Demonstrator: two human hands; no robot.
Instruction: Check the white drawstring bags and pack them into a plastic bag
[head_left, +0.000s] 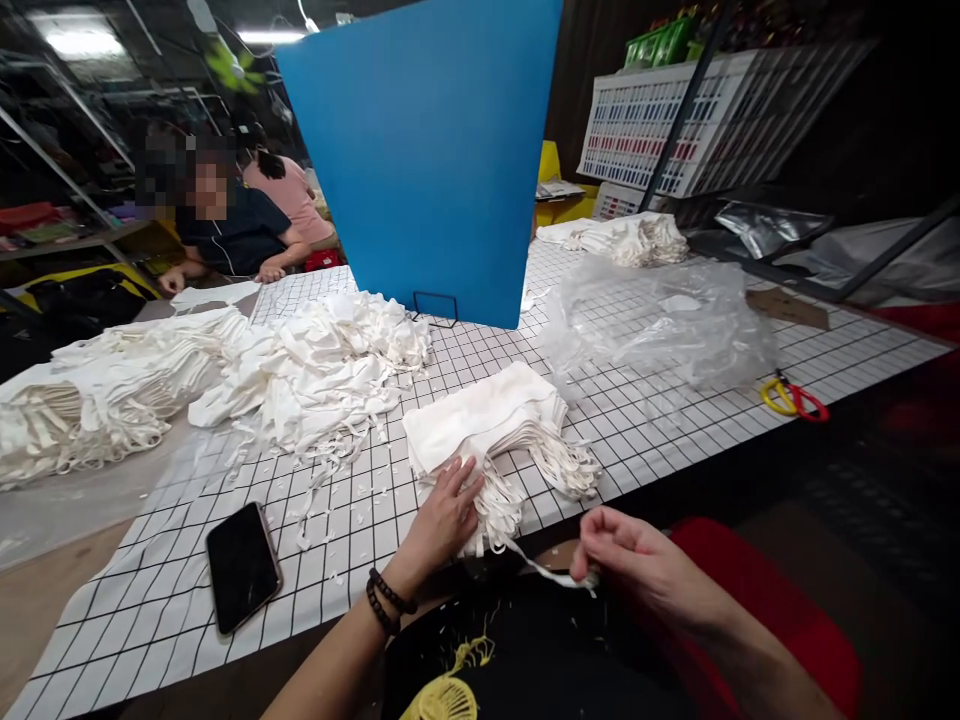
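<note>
A stack of white cloth pieces (487,410) with bunched, looped straps lies near the front edge of the table. On its left bunch of straps rests my left hand (446,510), palm down with its fingers stretched out. My right hand (626,555) is closed in a pinch on a white fabric strap (544,572), just off the table edge. That strap runs slack from the stack down to my right fingers. Part of its end is hidden by the fingers.
A loose heap of white cloth (322,370) and a larger stack (112,390) lie left. A phone (244,568) lies front left. Scissors (795,398) and crumpled clear plastic (660,315) lie right. A blue panel (427,160) stands behind; two people sit beyond.
</note>
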